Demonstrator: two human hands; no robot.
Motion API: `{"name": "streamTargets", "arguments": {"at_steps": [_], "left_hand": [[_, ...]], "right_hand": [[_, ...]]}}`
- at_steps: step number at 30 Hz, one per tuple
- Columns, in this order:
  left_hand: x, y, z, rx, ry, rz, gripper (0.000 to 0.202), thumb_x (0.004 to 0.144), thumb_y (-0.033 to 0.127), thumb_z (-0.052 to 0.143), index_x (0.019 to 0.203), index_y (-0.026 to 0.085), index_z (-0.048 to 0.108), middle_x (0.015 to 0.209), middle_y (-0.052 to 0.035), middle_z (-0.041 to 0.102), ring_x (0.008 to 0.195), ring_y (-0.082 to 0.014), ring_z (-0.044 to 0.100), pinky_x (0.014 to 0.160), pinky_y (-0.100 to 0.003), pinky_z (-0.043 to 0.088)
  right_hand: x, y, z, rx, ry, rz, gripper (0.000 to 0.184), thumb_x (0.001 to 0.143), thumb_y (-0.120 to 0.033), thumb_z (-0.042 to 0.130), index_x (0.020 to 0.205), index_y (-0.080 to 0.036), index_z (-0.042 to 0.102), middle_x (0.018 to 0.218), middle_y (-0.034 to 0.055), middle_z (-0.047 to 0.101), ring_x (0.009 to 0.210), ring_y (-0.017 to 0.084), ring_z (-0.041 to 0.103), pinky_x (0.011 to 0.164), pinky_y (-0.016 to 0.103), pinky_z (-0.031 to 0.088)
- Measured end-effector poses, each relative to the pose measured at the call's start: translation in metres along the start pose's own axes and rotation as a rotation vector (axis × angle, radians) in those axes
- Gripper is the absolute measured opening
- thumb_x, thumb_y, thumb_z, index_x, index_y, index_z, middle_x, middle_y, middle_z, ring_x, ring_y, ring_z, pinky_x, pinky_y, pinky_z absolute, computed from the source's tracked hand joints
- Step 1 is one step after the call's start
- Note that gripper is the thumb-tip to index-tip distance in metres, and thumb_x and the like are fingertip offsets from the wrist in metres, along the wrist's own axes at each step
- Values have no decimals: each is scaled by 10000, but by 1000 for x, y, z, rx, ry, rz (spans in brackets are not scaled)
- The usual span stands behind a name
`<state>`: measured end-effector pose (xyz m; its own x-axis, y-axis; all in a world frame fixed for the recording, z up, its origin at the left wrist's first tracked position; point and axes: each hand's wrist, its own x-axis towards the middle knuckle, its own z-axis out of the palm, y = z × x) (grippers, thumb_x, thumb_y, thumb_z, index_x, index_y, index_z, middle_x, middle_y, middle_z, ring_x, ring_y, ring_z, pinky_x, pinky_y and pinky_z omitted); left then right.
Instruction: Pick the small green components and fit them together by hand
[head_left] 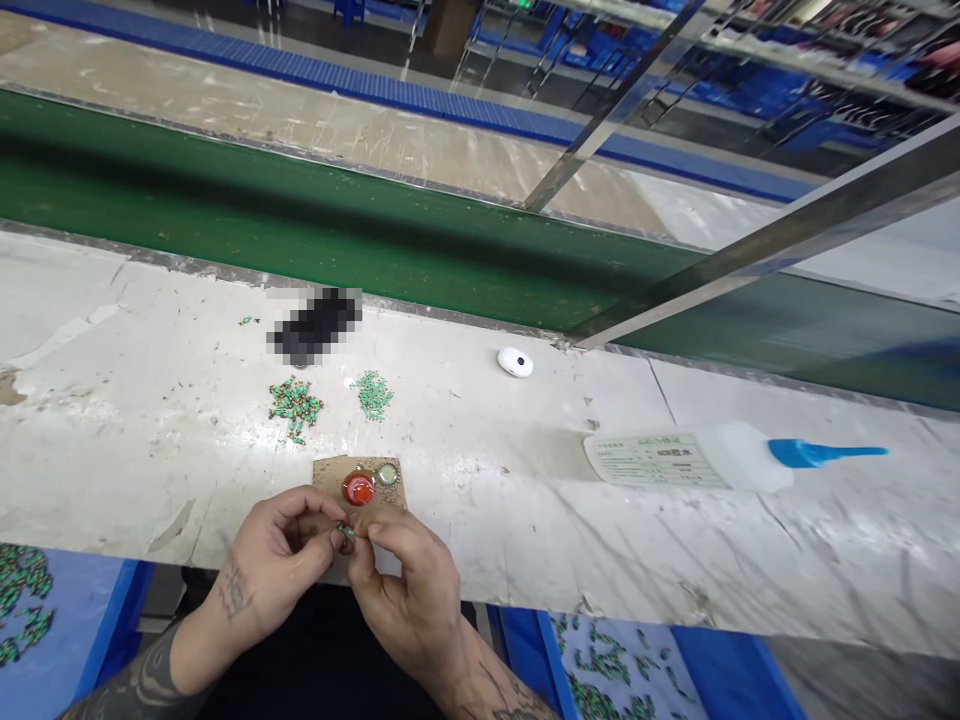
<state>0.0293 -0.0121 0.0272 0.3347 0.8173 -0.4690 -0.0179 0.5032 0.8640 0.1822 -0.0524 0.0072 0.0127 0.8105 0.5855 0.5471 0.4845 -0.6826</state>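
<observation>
Nearest the camera are the tattooed forearms and two bare hands, the left hand (281,560) and the right hand (409,590), held close together over the near edge of the white worktop (150,460). The left fingers (328,535) are curled in and the right fingers (390,535) are bent down, nearly closed; their tips meet on a small green piece (346,530), pinched between them, though it is too small to tell its exact shape. Just beyond the hands lies a cardboard square (326,475) with a red-filled round cap (358,488) and a small clear round cap (388,473) on it, neither touched by the hands. Farther on, two loose piles of green pieces (295,405) sit side by side, with a few stray bits (245,321) off to the far left, near a blurred dark object (315,326). A white round object (515,362) sits right of these, and a labelled white bottle (675,458) with a blue nozzle (825,453) lies farther right. Below the worktop, blue trays (540,660) on the near left and right hold many more green pieces (600,670), so plenty is left. Nothing finished can be made out. A green conveyor belt (300,210) runs along the far side.
</observation>
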Motion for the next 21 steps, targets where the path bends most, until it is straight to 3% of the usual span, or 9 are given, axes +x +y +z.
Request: {"name": "streamTargets", "arguments": {"at_steps": [9, 21], "left_hand": [[2, -3, 1, -72, 32, -59, 165, 671, 186, 791, 809, 162, 703, 654, 10, 732, 638, -115, 674, 599, -168, 523], [0, -14, -5, -75, -17, -34, 148, 744, 257, 788, 838, 167, 719, 698, -6, 727, 667, -118, 656, 632, -183, 530]], "right_hand": [[2, 1, 2, -7, 3, -39, 365, 840, 47, 583, 1117, -177, 506, 827, 45, 677, 738, 164, 676, 673, 309, 622], [4, -1, 3, -9, -24, -47, 358, 838, 72, 578, 1078, -184, 505, 804, 33, 668, 719, 156, 663, 678, 296, 608]]}}
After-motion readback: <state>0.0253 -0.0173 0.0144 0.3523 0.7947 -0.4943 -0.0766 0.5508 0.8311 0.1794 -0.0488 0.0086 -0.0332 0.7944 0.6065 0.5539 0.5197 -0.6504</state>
